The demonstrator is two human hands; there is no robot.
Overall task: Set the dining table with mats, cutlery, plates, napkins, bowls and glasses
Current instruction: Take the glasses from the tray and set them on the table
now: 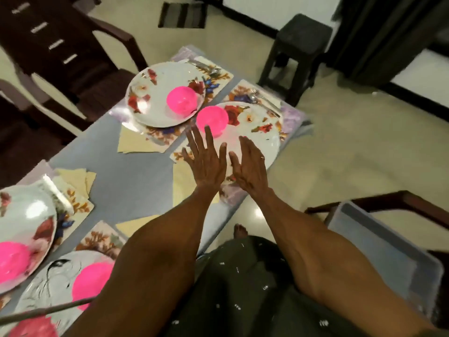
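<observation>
Dark skirt [243, 288] lowest in view; beyond it left hand [206, 161] and right hand [247, 166] hover flat, fingers straight, holding nothing, over a plate [264, 132] bearing a bowl [212, 120]. 4 bowls visible; no glasses seen, likely next to fetch.

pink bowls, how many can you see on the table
5. One on the far plate, one just beyond the left hand's fingertips, one at the left edge, one beside the left forearm, one cut off bottom left.
</observation>
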